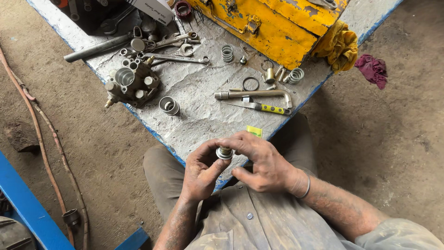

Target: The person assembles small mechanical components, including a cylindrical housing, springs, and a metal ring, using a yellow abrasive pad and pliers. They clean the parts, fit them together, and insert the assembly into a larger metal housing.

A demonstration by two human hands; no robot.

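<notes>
While a white box (152,9) lies at the table's (199,88) far edge and a yellow packet (254,131) nearer us, our left hand (201,173) and right hand (263,162) pinch a small metal fitting (225,152) over the near edge

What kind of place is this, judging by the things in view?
Probably a small repair workshop: wrenches, springs and a metal pump body lie on a worn bench beside a battered yellow toolbox.

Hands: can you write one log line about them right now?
left hand: holds small metal ring part | right hand: fingers on same part | place: over table edge | nearby: knife
</notes>
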